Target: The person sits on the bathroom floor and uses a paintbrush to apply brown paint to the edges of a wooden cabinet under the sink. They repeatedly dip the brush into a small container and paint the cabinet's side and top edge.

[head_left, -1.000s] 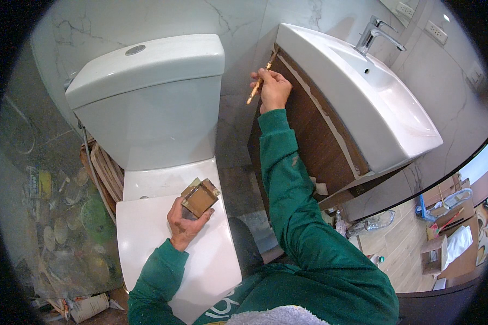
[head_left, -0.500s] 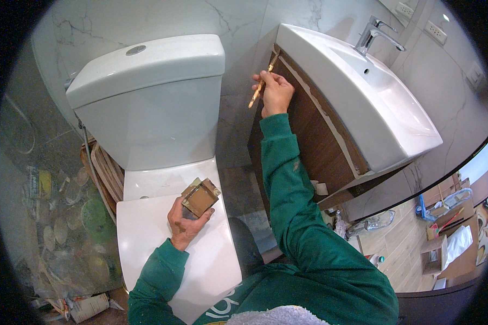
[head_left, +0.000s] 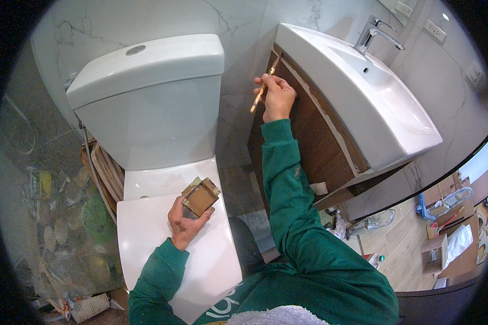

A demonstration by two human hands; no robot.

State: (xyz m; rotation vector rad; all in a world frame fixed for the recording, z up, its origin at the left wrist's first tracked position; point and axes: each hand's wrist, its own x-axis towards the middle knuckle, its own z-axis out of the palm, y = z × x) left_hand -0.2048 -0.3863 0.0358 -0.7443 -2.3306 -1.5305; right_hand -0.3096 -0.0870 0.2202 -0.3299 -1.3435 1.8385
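Observation:
A slim, paint-smeared paintbrush (head_left: 260, 96) is pinched in my right hand (head_left: 279, 97). Its tip reaches the brown upper strip of the dark wooden vanity cabinet (head_left: 309, 135), just under the white washbasin (head_left: 363, 92). A pale, uneven band (head_left: 331, 125) runs along the cabinet front below that strip. Over the closed toilet lid (head_left: 146, 233), my left hand (head_left: 184, 221) grips a small square container of brown paint (head_left: 200, 199) with ragged, stained edges. My left fingers are partly hidden beneath it.
The toilet tank (head_left: 152, 103) stands left of the cabinet. A chrome faucet (head_left: 374, 35) rises from the basin. Behind glass at the left lie assorted items around a green round thing (head_left: 96, 219). A plastic bottle (head_left: 381, 219) and cardboard box (head_left: 434, 254) are at lower right.
My right hand and the paintbrush have shifted slightly down and to the right, the tip staying by the cabinet's top strip. My left hand with the container has hardly moved.

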